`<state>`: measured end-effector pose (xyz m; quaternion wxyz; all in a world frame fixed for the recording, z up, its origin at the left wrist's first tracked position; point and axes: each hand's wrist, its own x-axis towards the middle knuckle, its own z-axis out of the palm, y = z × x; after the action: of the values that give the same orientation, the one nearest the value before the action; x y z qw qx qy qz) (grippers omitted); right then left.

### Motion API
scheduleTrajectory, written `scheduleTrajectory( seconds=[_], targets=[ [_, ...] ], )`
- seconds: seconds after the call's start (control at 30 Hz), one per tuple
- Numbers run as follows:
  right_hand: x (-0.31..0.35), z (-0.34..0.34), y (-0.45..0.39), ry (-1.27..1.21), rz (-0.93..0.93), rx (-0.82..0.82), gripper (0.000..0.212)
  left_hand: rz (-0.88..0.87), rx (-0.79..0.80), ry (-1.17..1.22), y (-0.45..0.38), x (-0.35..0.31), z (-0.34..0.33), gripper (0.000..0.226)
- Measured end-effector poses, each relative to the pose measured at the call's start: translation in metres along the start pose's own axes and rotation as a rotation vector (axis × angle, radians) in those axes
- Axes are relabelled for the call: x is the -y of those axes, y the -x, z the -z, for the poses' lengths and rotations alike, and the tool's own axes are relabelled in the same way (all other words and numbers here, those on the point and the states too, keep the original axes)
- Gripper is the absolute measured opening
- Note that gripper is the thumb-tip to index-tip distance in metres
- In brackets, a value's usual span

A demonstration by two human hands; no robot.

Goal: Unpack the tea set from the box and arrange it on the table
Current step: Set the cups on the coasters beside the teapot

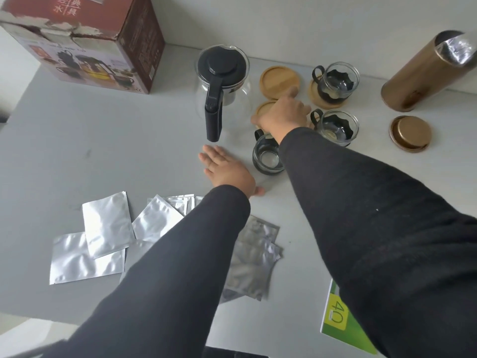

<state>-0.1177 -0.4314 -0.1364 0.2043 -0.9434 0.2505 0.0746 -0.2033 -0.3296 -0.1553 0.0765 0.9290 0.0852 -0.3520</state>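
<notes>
The person leans over the grey bench (103, 151) with both black sleeves stretched forward. The left hand (227, 171) lies flat on the bench, fingers straight and spread, holding nothing, just in front of the glass teapot (223, 91) with its black lid and handle. The right hand (282, 115) reaches over a wooden coaster (265, 108) beside the teapot, fingers bent down onto it; whether they actually grip it I cannot tell, since the hand hides most of it. Another bare coaster (280, 81) lies just behind. Two glass cups with black holders stand to the right, the far cup (335, 82) on its own coaster, the near cup (335, 127) beside the hand. A third cup (267, 157) sits partly under the right forearm. The red box (85, 42) stands at the far left. Foil packets (108, 228) are scattered near the front edge, a gold canister (423, 76) and its lid (410, 133) sit far right
</notes>
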Motion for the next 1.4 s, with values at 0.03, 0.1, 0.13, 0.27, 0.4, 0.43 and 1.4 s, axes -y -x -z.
scheduleTrajectory(
  seconds=[0.03,0.1,0.13,0.27,0.4,0.43,1.4],
  targets=[
    [0.001,0.000,0.001,0.013,0.016,0.001,0.095,0.003,-0.004,0.000,0.000,0.000,0.000,0.140],
    [0.000,0.006,0.005,0.040,0.054,0.014,0.094,0.012,-0.005,-0.009,0.000,-0.001,0.000,0.140],
    [-0.002,0.011,0.009,0.036,0.071,0.010,0.091,0.012,0.002,-0.014,0.001,-0.001,0.001,0.141],
    [-0.024,0.033,0.029,-0.164,0.168,-0.186,0.062,0.028,-0.001,-0.025,0.005,-0.002,0.004,0.142],
    [-0.073,0.040,0.064,-0.287,0.272,-0.475,0.058,0.016,-0.016,-0.022,0.015,-0.002,0.006,0.139],
    [-0.086,0.039,0.074,-0.289,0.277,-0.515,0.060,0.010,-0.025,-0.023,0.019,-0.001,0.007,0.137],
    [-0.090,0.032,0.068,-0.441,0.441,-0.497,0.080,0.030,-0.038,-0.011,0.017,-0.001,0.006,0.138]
  ],
)
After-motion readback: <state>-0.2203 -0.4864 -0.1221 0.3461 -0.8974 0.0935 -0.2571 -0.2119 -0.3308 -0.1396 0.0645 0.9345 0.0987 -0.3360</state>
